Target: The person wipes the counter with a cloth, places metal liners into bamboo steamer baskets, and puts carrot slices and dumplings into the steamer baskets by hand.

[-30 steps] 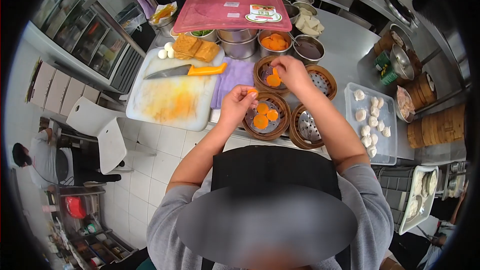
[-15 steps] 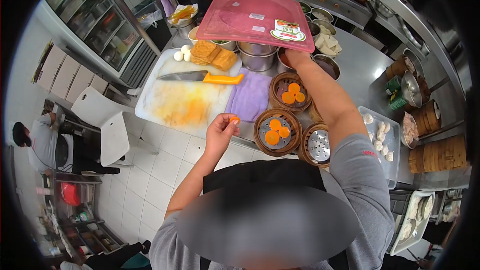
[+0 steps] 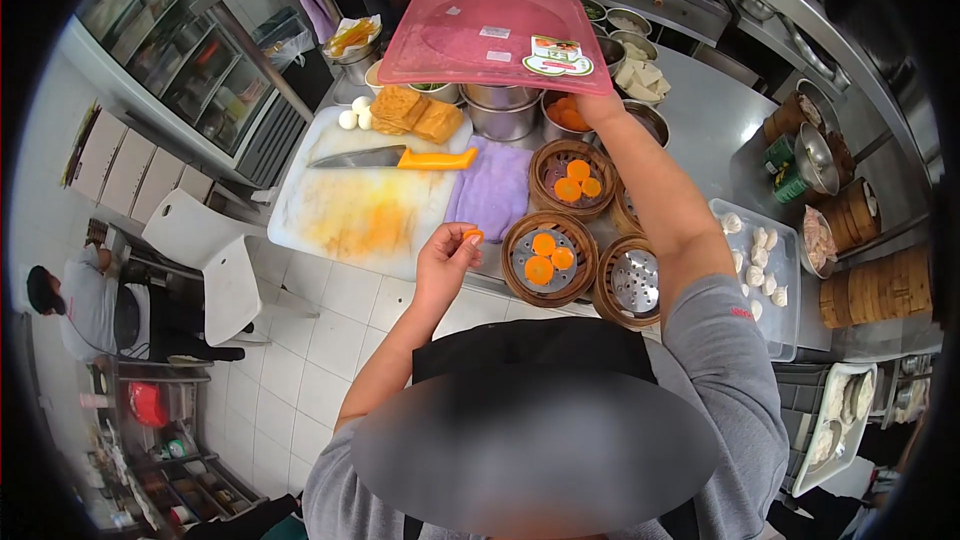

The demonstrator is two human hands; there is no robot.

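Note:
My left hand pinches an orange carrot slice between thumb and fingers, in front of the purple cloth. Nearest to it, a bamboo steamer holds 3 carrot slices on its perforated metal base. Behind that, another bamboo steamer also has carrot slices in it. My right hand is stretched forward beside a metal pot of carrot slices. The edge of a pink plastic lid hides its fingers. A third steamer shows only bare perforated metal.
A yellow-handled knife lies on the white cutting board beside fried tofu blocks and eggs. A purple cloth adjoins it. At right are a plastic tray of dumplings and stacked steamers. Another person sits at far left.
My right hand has shifted a little off the metal pot, uncovering more carrot slices. My left hand keeps its pinch on the carrot slice. The whole view has shifted slightly.

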